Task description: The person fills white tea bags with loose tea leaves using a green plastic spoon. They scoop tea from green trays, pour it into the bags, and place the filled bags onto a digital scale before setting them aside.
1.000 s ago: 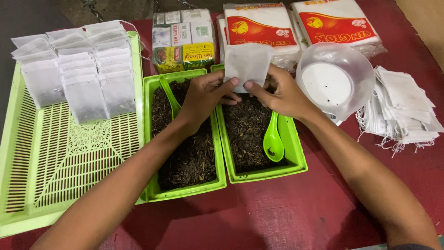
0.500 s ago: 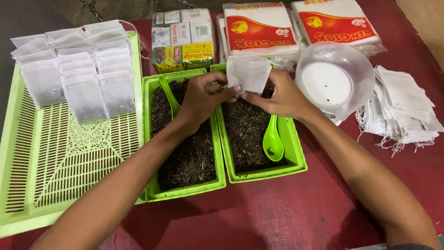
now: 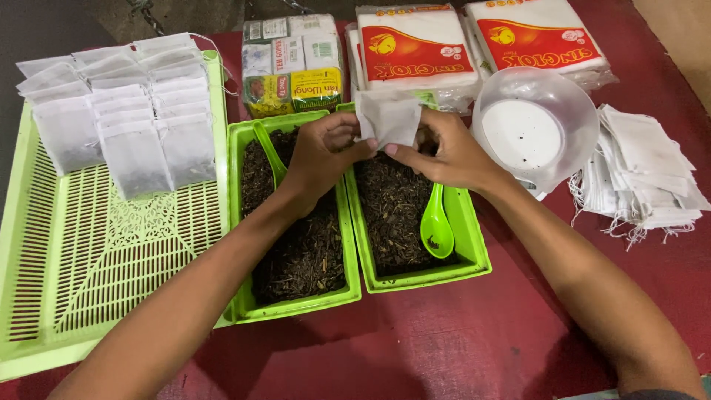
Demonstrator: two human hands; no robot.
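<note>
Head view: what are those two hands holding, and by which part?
A small white filter bag, pinched at its lower edge by left hand and right hand.

Slatted tray (image 3: 111, 281) lies left of two leaf-filled tubs (image 3: 296, 307), bowl (image 3: 535, 126) to their right.

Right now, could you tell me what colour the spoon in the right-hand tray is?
Bright green spoon, shown best in the head view.

1. Two small green plastic trays of loose dark tea leaves: left one (image 3: 255, 307), right one (image 3: 474, 259).
2. Two green plastic spoons, one per tray: (image 3: 268, 152), (image 3: 437, 226).
3. One large slatted green plastic tray (image 3: 89, 281).
4. One clear plastic bowl (image 3: 535, 130).
5. Two red-and-white wrapped packs: (image 3: 415, 55), (image 3: 541, 41).
6. Filled white paper tea bags (image 3: 133, 152) on the big tray: overlapping, exact count unclear.
</note>
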